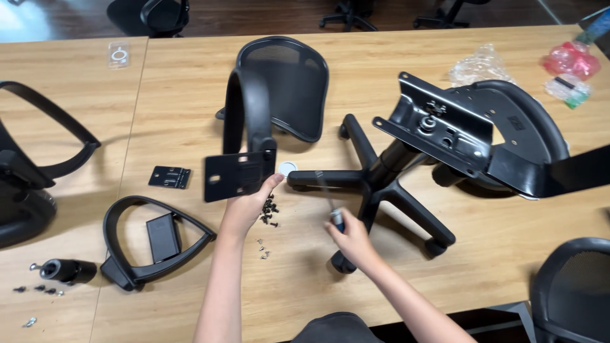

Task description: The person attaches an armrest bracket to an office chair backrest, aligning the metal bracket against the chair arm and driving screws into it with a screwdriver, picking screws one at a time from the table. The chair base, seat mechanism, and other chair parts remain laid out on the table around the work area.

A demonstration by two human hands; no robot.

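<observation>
Black mesh chair back (286,82) with flat metal plate (238,176), standing on wooden surface (190,114). Left hand (244,209) gripping plate's edge. Right hand (349,238) clenched round thin screwdriver (330,203). Small dark screws (270,209) just beside.

Screwdriver shaft (323,189) blurred; frame crops the armrest (38,133) (far left).

Single view, head-mounted. The camera looks steeply down and forward over the wooden worktop (190,101) from the near edge, at arm's length. Both forearms enter from the bottom of the frame. The dark floor and chair bases show along the top edge.
</observation>
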